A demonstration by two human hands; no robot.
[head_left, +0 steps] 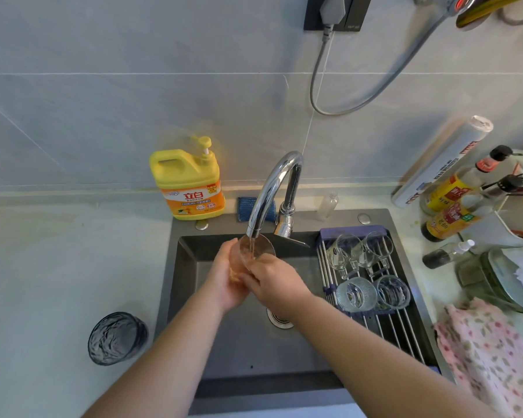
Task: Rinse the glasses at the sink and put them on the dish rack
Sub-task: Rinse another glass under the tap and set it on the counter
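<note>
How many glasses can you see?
6. One glass held under the tap, a dark glass on the counter left of the sink, four on the dish rack: two at back, two in front. Clear ones overlap; another may hide.

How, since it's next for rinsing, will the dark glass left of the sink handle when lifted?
The dark glass looks thick-walled, so probably heavy for its size. Its rippled surface should aid grip. Squat and wide, it seems unlikely to tip, though breakable.

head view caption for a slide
The left hand and right hand hold a glass under the running faucet; other glasses on the dish rack, one dark glass on the counter.
</note>
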